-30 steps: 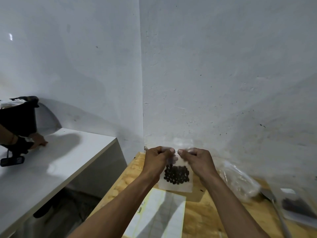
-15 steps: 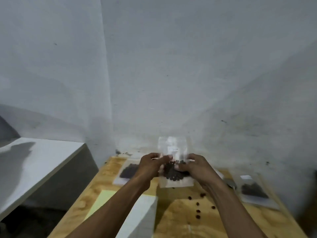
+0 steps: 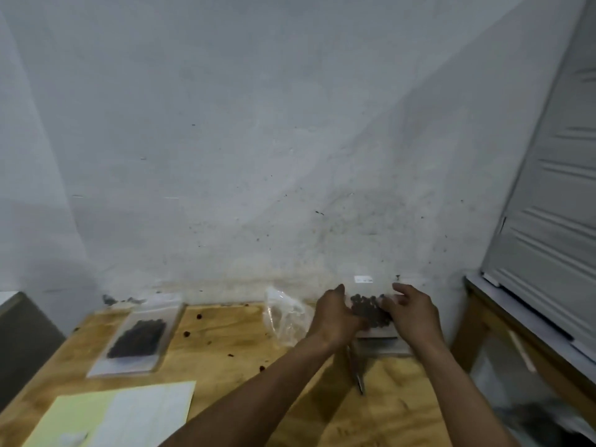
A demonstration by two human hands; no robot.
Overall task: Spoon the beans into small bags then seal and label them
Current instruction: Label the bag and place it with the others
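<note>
Both forearms reach up from the bottom edge of the frame toward the lower right, converging on a small clear plastic bag of dark beans at the back of the table, close to the wall. The left hand grips the bag's left side with its fingers curled round the edge, thumb pointing up. The right hand is at the bag's right side, fingers loosely bent and spread, their tips touching the plastic; whether they pinch it cannot be told through the blur. A small white label shows near the top of the bag, above the beans.

The table is bare plywood, with a pale grain and yellow-brown tone, and loose beans are scattered across its middle. At the left of the frame a second bag lies flat, rectangular and transparent, with a dark patch of beans inside. Between it and the hands sits a crumpled heap of clear plastic. A slim metal tool lies under the left wrist; its head is hidden. In the lower left lie a yellow sheet and a white sheet, side by side and flat. The wall behind is rough, speckled grey-white plaster.
</note>
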